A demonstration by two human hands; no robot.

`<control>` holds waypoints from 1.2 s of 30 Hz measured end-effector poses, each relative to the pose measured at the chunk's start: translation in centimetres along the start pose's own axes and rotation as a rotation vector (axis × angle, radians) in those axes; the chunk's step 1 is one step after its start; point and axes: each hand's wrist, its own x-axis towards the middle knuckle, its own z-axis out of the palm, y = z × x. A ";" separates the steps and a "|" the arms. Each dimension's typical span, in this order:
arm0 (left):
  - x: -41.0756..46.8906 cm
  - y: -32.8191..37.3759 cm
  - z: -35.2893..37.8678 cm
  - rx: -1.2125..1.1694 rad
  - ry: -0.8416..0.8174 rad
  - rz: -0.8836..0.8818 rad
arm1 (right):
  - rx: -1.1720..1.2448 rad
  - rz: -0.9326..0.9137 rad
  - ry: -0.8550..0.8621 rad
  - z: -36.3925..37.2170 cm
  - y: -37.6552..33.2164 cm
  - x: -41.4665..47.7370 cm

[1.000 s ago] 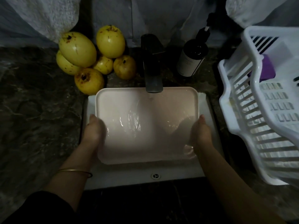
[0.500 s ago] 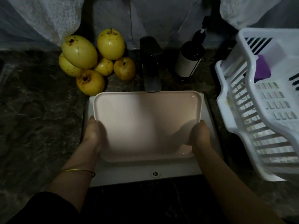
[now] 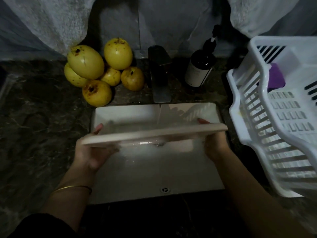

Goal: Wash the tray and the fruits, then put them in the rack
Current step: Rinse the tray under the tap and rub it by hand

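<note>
1. Both hands, left hand (image 3: 96,152) and right hand (image 3: 214,143), have their fingers gripping the pink tray (image 3: 154,133) by its ends.
2. The tray is tilted over the sink (image 3: 154,172).
3. Yellow fruits (image 3: 101,71) lie on the desk (image 3: 34,126); the white rack (image 3: 281,117) stands at the right.

Looks like a home kitchen: white sink (image 3: 120,115) set in a dark stone counter (image 3: 37,127), tap (image 3: 160,78) behind it, dish rack (image 3: 274,134) right of it.

Tilted pink tray (image 3: 154,134); piled yellow fruits (image 3: 96,73); white rack (image 3: 257,127)
</note>
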 end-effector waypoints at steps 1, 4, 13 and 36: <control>0.1 0.1 -0.2 0.002 -0.028 -0.006 | 0.012 0.024 -0.024 -0.1 -0.2 0.0; 0.2 0.4 -0.5 0.108 -0.082 0.075 | -0.011 0.167 -0.130 -1.0 -0.9 0.3; 0.5 0.8 -0.8 0.332 -0.152 0.001 | -0.220 0.249 -0.491 -3.2 0.1 2.9; 2.4 -3.0 1.4 0.591 0.067 0.062 | -1.344 -0.718 0.374 5.0 4.0 3.3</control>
